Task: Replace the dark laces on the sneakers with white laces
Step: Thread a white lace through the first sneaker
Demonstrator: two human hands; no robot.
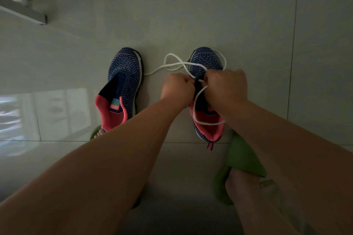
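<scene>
Two navy knit sneakers with pink linings stand side by side on the tiled floor, toes pointing away from me. The left sneaker (122, 86) has no lace in it. Over the middle of the right sneaker (207, 59) both my hands work closely together. My left hand (176, 87) pinches the sneaker's upper edge and the lace there. My right hand (226, 89) grips the white lace (172, 66), which loops across the toe, trails left on the floor and hangs in a loop over the pink heel opening. The eyelets are hidden under my fingers.
My feet in green slippers (242, 160) rest just behind the sneakers, one at the right and one (95, 132) peeking out under my left forearm. A white furniture frame (24, 9) stands at the far left. Glossy floor tiles stretch beyond the shoes.
</scene>
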